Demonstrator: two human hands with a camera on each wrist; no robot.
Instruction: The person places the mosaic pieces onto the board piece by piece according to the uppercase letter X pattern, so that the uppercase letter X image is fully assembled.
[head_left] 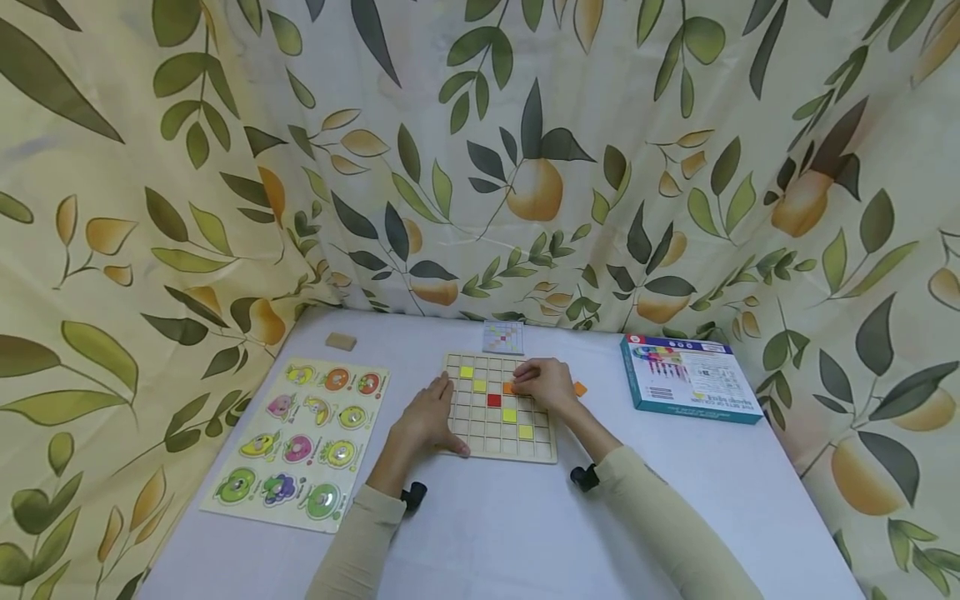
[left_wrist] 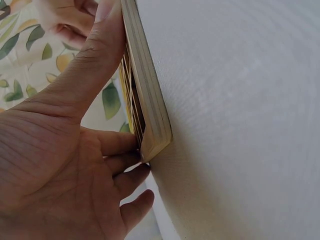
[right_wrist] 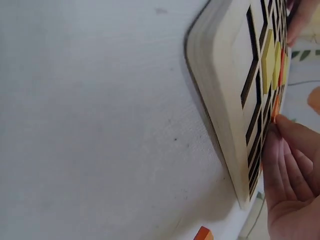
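A wooden grid board point(head_left: 474, 433) lies flat in the middle of the table. Yellow tiles point(head_left: 467, 372) and a red tile point(head_left: 494, 401) fill cells along a diagonal. My left hand point(head_left: 426, 417) steadies the near-left corner, fingers extended along the left side and thumb point(left_wrist: 92, 65) on the near edge. At the board's upper right, my right hand point(head_left: 546, 383) pinches an orange tile point(head_left: 508, 388) between its fingertips at a cell. In the right wrist view, the fingertips meet that orange tile point(right_wrist: 276, 107) low at the grid's surface.
Another orange tile point(head_left: 580, 389) lies right of the board. Behind it sits a small printed pattern card point(head_left: 502, 337). A fruit puzzle board point(head_left: 300, 450) and a small wooden block point(head_left: 341, 342) lie left; a boxed set point(head_left: 690, 379) lies right. Patterned curtains point(head_left: 480, 167) surround the table.
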